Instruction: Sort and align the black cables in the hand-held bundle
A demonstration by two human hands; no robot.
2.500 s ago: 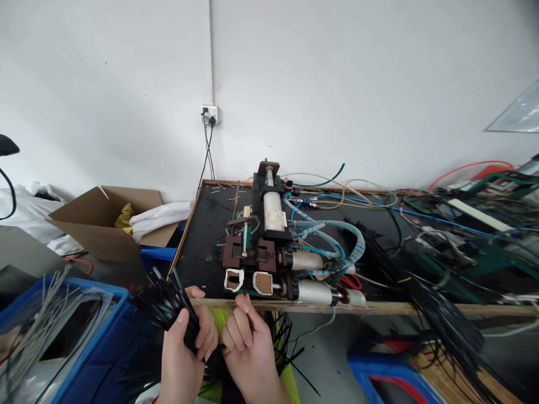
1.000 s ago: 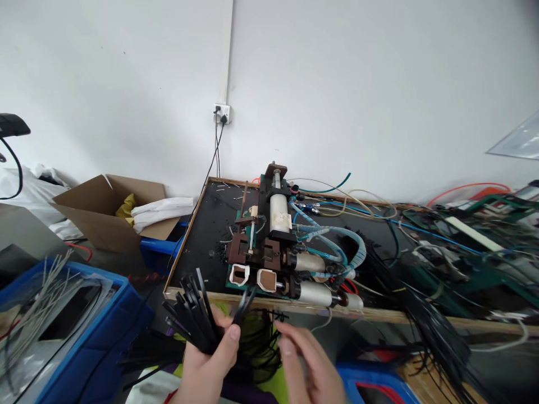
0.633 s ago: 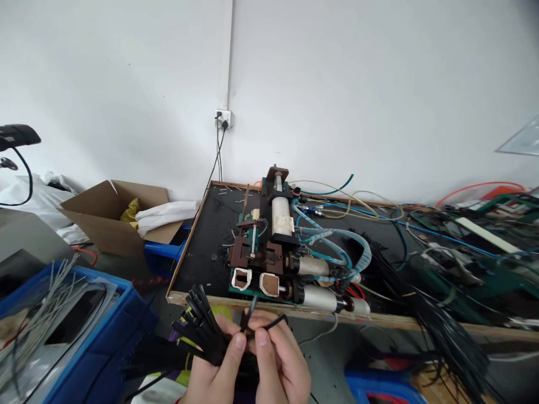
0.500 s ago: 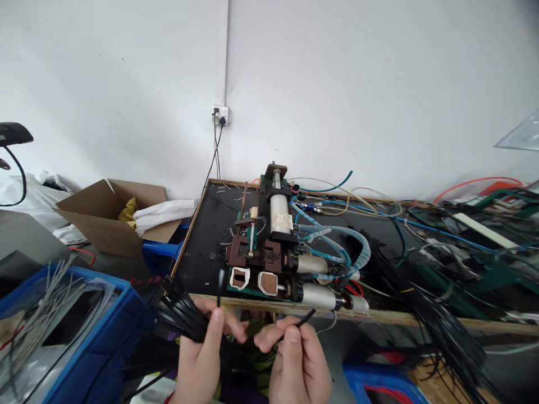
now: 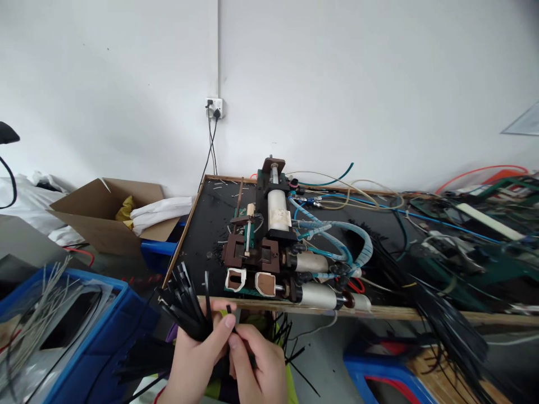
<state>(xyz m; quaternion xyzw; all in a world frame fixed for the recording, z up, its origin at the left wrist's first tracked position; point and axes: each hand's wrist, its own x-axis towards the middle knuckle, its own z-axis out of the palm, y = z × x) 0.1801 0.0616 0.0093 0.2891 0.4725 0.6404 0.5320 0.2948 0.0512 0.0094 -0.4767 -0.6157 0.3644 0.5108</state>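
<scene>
A bundle of black cables (image 5: 185, 306) lies in my left hand (image 5: 196, 359), their cut ends fanning up to the left. The left thumb and forefinger pinch a single cable whose short end (image 5: 229, 308) sticks up between them. Right beside it, my right hand (image 5: 259, 359) is closed, thumb and fingertips meeting the left ones around the same cable; the exact grip is partly hidden. Just beyond the hands, at the bench edge, stands a pneumatic machine (image 5: 252, 252) with brown clamp blocks and two pads (image 5: 265, 284) edged in white.
The black bench (image 5: 202, 224) has a wooden rim and scattered scraps. Blue air hoses (image 5: 357, 247) and a long black cable bundle (image 5: 446, 331) are to the right. At left are a blue bin (image 5: 84, 348) of wires and a cardboard box (image 5: 96, 224). More black cables (image 5: 295, 353) hang below the bench.
My right hand has moved left and now meets my left hand. The cable end that pointed right from its fingers no longer shows there. The left hand's bundle stands more upright.
</scene>
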